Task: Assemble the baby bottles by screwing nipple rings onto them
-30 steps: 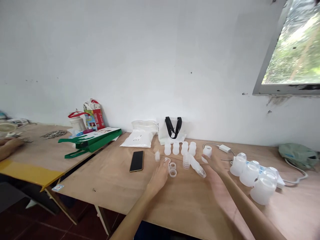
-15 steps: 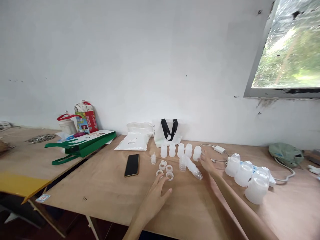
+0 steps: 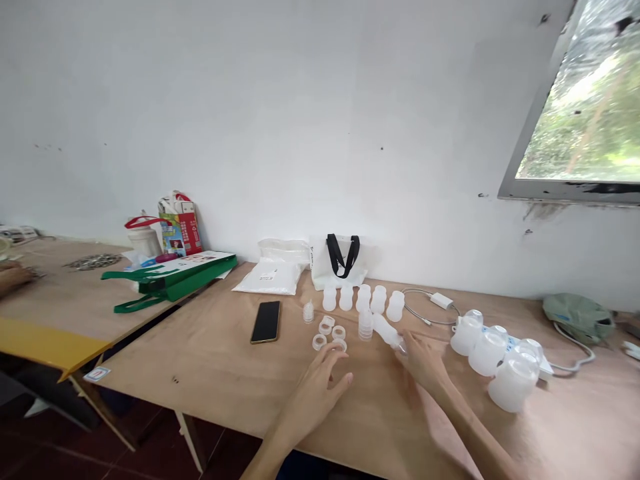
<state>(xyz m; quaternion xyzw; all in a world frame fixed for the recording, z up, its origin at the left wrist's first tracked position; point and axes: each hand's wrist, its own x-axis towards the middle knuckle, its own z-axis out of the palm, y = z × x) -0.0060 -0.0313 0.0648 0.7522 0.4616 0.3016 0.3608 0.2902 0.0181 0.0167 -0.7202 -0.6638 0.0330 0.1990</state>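
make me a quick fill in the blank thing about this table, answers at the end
The person's ____ hand is at the clear end of the lying bottle.
The small white bottles stand in a row of ____.
Seen from this camera, the phone lies to the ____ of the rings.
The standing white bag has ____ handles.
Missing words: right; five; left; black.
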